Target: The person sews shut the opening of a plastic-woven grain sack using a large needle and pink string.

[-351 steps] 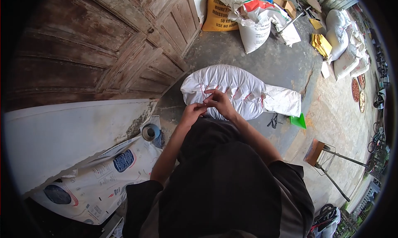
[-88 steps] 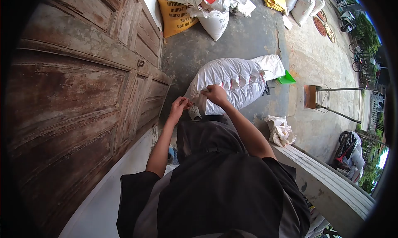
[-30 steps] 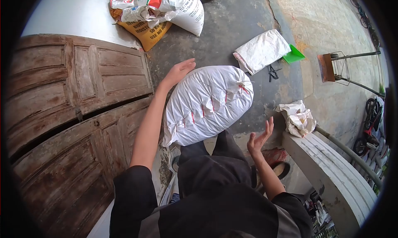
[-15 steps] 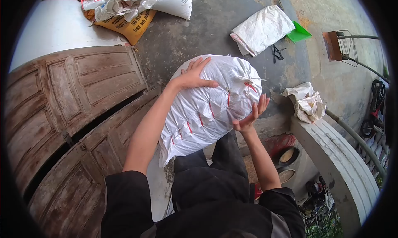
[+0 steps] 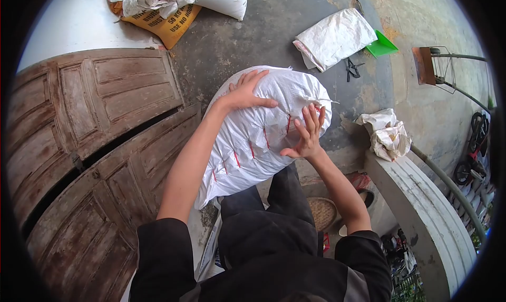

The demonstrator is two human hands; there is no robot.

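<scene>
A full white woven sack (image 5: pixel 253 139), stitched shut with red string, stands tilted on the concrete in front of my legs. My left hand (image 5: pixel 246 91) lies flat on its top, fingers spread. My right hand (image 5: pixel 305 133) presses against the sack's right side beside the red stitching, fingers apart. Both hands are in contact with the sack and clasp it from two sides.
Old wooden doors (image 5: pixel 89 144) stand to the left. A folded white sack (image 5: pixel 334 38), a green scoop (image 5: pixel 382 45) and scissors (image 5: pixel 350 67) lie beyond. Filled sacks (image 5: pixel 179 7) are piled at the top. At right are a crumpled bag (image 5: pixel 387 136) and a low wall (image 5: pixel 421 212), with a woven basket (image 5: pixel 321 212) below.
I stopped handling the string at the sack's seam and turned. Both hands came onto the sack, and the right hand slid from its lower side up to the stitching.
</scene>
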